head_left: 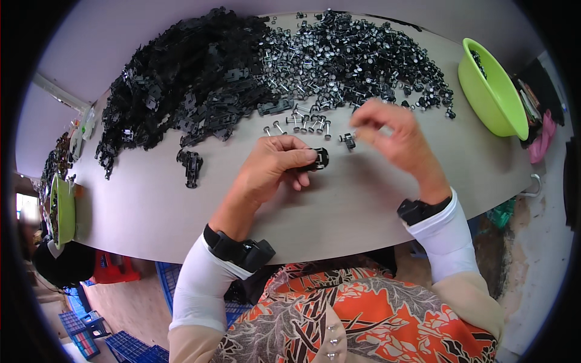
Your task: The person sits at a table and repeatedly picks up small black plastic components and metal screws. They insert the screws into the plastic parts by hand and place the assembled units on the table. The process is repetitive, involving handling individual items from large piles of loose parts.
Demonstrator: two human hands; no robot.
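Between thumb and fingers, my left hand (275, 160) grips a small black plastic part (322, 158) with a pale frame-like detail, which looks like a toy car base. My right hand (393, 133) is raised over the table to the right, its fingers curled and smeared by motion, so I cannot make out whether it holds anything. Just below its fingertips lies a small dark piece (347, 141). Several loose wheel axles (308, 123), metal rods with black wheels, lie beyond my left hand. Another black car base (190, 168) lies apart on the left.
A tall heap of black plastic bases (181, 78) covers the far left of the table (272, 224). Beside it spreads a big pile of wheel axles (357, 57). A lime-green basin (493, 91) stands at the right edge, another green basin (63, 209) at the far left.
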